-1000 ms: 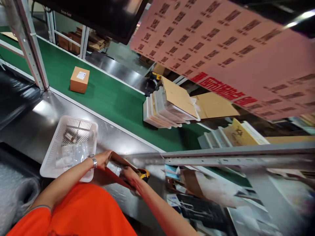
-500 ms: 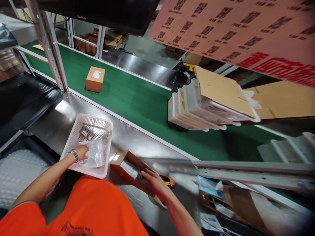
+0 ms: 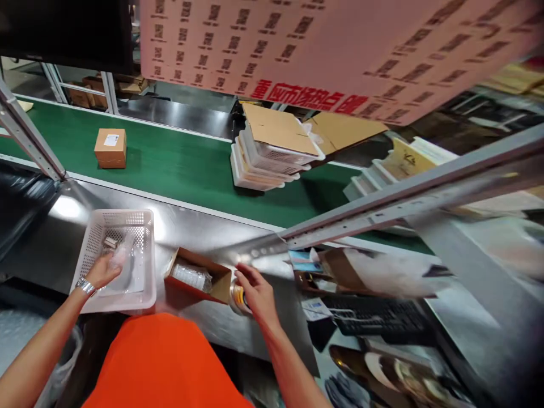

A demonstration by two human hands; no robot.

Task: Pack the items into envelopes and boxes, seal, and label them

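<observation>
My left hand point(image 3: 103, 272), a metal watch on its wrist, is closed on a clear plastic bag point(image 3: 124, 250) above the white basket point(image 3: 148, 283). The bag is blurred, so its contents cannot be made out. A small metallic part point(image 3: 111, 242) and more clear plastic lie in the basket. My right hand point(image 3: 260, 294) is just right of an open cardboard box point(image 3: 178, 290), fingers stretched out and apart beside a tape dispenser point(image 3: 238, 296) with a yellow part. Inside the box is a bubble-wrapped item point(image 3: 192, 277).
A closed carton point(image 3: 110, 148) sits on the green conveyor point(image 3: 178, 164). Stacked white baskets point(image 3: 267, 161) with cardboard on top stand farther right. A metal post point(image 3: 382, 198) crosses on the right, with a keyboard point(image 3: 378, 317) below it. A pink code sheet point(image 3: 331, 51) hangs overhead.
The view has swung right. My left hand has lifted the clear bag from the basket's bottom. My right hand has moved off the cardboard box to the tape dispenser at its right end.
</observation>
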